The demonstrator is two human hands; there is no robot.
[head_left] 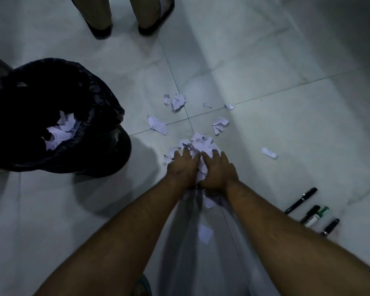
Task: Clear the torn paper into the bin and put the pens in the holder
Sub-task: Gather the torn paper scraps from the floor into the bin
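Head view: left hand (183, 167) and right hand (219, 170), fingers spread flat, press together on paper pile (202, 144); bin (107, 116) at ten o'clock, pens (301, 200) at four.

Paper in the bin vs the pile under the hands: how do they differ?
The paper in the bin sits inside the black liner, untouched; the pile lies on the floor tiles with the left hand and right hand gathering it. The bin paper is contained; the pile has stray scraps around it. Both are torn white printed pieces.
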